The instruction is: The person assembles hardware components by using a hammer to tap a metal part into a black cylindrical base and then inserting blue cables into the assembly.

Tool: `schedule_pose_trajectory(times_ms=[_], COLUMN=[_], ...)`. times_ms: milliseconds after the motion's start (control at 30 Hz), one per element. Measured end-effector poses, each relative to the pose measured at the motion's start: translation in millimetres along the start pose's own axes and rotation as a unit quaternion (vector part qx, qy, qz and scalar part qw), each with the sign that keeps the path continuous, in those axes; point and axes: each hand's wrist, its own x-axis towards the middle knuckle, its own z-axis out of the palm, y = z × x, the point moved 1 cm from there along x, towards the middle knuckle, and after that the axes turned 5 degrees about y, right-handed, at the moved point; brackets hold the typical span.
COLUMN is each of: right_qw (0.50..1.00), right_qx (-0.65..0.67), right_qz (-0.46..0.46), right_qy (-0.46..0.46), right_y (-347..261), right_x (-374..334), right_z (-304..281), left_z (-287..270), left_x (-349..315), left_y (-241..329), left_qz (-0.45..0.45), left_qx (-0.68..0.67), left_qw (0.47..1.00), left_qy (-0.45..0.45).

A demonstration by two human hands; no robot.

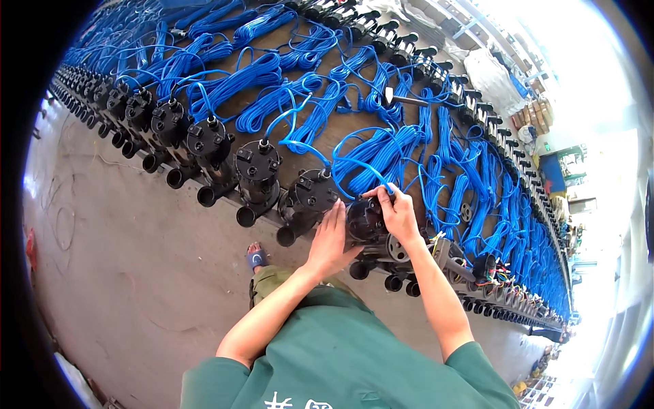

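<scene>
My left hand (330,243) lies open, its fingers straight and together, between two black pumps. Its fingertips touch the side of the pump on the left (316,192). The other pump (363,219) has a dark rounded top and stands just right of that hand. Over this top, my right hand (399,217) is closed on a blue cable (368,168) near its dark end, thumb and fingers pinched round it. Part of the cable end is hidden by the fingers. A round grey metal disc with holes (396,248) sits just below my right wrist.
Black pumps (257,168) with blue cables line the bench's near edge. Blue cable coils (381,158) cover the brown bench top (300,160), where a hammer (406,99) lies. Another pump row (403,46) runs along the far edge. Coloured wires (503,274) stick out at right.
</scene>
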Motion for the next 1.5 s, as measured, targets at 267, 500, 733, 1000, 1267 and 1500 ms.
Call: schedule_pose_trajectory(times_ms=[267, 500, 733, 1000, 1267, 1500], right_qw=[0.994, 0.999, 0.987, 0.999, 0.894, 0.825], right_qx=[-0.061, -0.015, -0.12, -0.039, -0.341, -0.525], right_qz=[-0.092, 0.037, -0.106, -0.036, 0.208, 0.199], right_qy=[-0.007, 0.004, 0.01, 0.005, 0.202, 0.064], right_y=[-22, 4, -12, 1, 45, 64], right_x=[-3, 4, -4, -4, -160, -199], right_z=[8, 1, 12, 6, -160, -171], left_z=[-12, -18, -20, -6, -3, -4], left_x=[4, 13, 16, 66, 76, 73], left_y=[-12, -8, -10, 10, 15, 22], left_qz=[-0.032, -0.1, -0.144, -0.096, -0.195, -0.174], left_qx=[-0.227, -0.309, -0.442, -0.308, -0.345, -0.309], left_qw=[0.973, 0.944, 0.881, 0.941, 0.912, 0.931], left_qy=[-0.033, -0.061, -0.089, -0.106, -0.11, -0.085])
